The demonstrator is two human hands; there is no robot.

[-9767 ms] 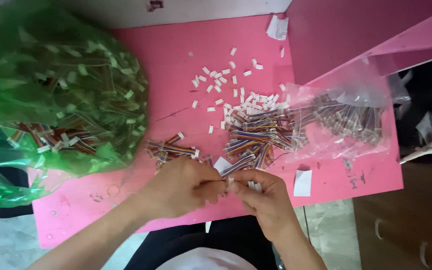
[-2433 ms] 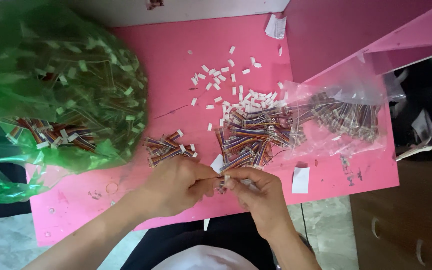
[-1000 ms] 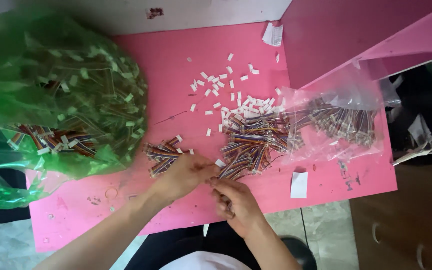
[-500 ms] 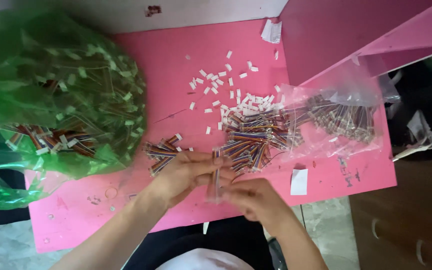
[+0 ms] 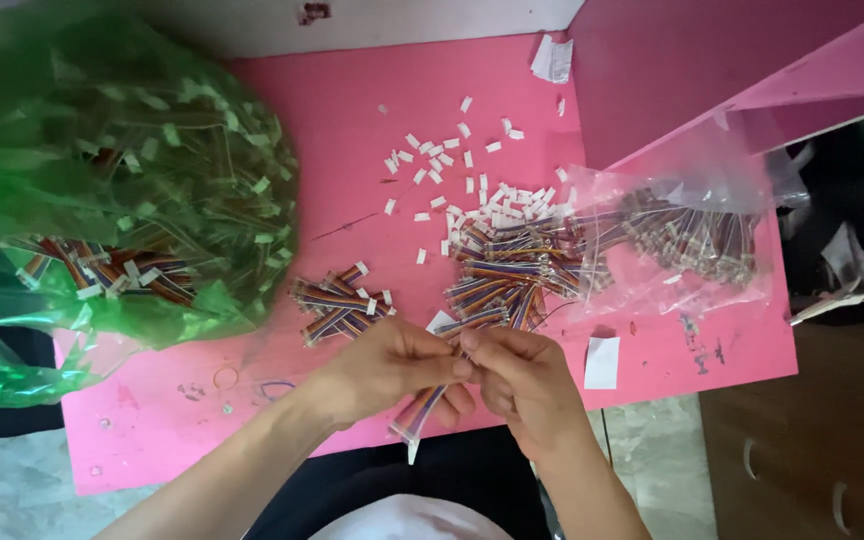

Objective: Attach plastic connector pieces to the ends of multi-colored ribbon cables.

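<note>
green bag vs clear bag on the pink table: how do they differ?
The green bag is tinted and bulging, far larger than the clear bag, which is colourless and lies flatter. The green bag sits at the table's left edge and overhangs it; the clear bag lies at the right, by the pink panel. Both hold multicoloured ribbon-cable pieces with white connectors. Neither hand touches either bag.

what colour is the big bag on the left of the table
Translucent green: the big plastic bag, stuffed with ribbon cables, shows best in the head view.
</note>
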